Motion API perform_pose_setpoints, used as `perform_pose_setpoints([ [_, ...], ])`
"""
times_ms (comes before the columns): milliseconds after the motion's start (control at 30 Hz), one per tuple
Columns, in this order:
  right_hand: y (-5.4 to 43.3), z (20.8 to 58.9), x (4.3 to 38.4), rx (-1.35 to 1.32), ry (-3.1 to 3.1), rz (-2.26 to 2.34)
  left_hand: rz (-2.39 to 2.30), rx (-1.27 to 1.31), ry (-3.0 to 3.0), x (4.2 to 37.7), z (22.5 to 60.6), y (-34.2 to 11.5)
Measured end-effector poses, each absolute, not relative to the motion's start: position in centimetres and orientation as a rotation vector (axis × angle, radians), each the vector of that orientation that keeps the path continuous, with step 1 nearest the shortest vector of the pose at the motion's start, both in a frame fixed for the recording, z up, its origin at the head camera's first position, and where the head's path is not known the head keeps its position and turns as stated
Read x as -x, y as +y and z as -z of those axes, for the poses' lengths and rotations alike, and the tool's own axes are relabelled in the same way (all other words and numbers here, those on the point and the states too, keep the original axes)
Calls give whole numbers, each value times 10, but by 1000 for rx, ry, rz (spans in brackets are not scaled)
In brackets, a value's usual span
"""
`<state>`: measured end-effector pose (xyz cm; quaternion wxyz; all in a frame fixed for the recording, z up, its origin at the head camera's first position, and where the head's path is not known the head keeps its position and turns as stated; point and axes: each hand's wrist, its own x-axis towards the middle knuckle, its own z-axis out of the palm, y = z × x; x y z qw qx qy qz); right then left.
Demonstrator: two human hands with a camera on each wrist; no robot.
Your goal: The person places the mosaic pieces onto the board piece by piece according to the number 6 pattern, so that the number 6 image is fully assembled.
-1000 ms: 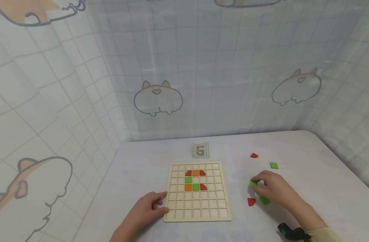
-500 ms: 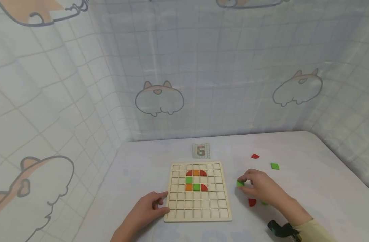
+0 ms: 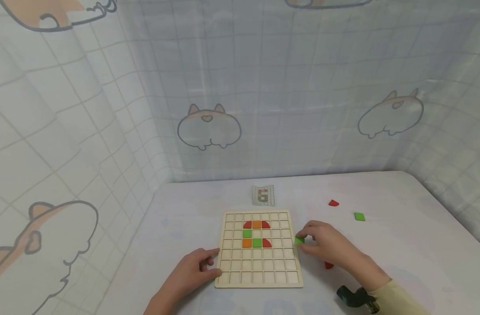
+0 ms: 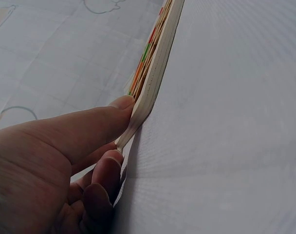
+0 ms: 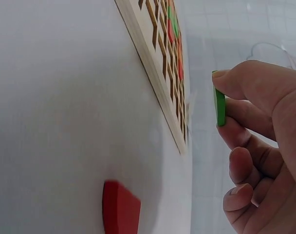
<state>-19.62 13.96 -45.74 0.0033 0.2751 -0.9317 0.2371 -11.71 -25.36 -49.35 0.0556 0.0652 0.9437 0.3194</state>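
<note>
In the head view, my left hand rests its thumb and index finger against the left edge of a wooden grid board. The left wrist view shows the thumb touching the board's rim. Between thumb and fingertips, my right hand pinches a green square tile. It is beside the board's right edge, held on its side in the right wrist view. On the board lie orange squares, green squares and red quarter-round pieces.
A small card with a printed grid pattern lies behind the board. Loose on the table are a red piece and a green square at the back right. Another red piece lies partly hidden by my right hand.
Pinching the green tile, my right hand has moved left, from among the loose pieces to the board's right edge. My left hand stays at the board's left edge.
</note>
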Motion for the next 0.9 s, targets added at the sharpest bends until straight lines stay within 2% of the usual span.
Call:
perform_pose_setpoints([
  [900, 97, 471, 197, -1168, -2811, -732, -999, -166, 2837, 116, 490, -251],
])
